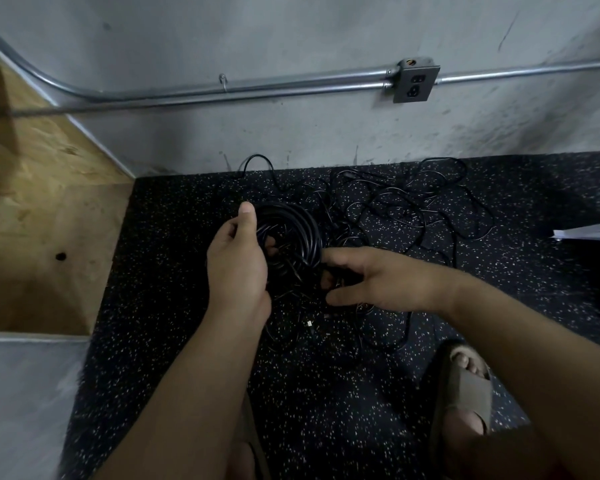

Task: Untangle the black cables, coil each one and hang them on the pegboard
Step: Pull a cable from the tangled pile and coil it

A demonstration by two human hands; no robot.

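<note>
Far left: plywood panel against the grey wall, with a conduit running along the wall above the floor. Left hand clenched round the left side of the coil, thumb up over its top edge and fingertips showing through the centre. Coil is held just above the speckled floor, its loops bunched together. Right hand sits at the coil's lower right edge, thumb above and fingers curled below, grasping a dark strand; too dark to tell which cable it belongs to. A small white connector lies on the floor below the hands. Loose tangle is spread on the floor behind and right of the coil, reaching the wall base. Outlet box sits on the conduit above it. Sandalled foot at lower right.
</note>
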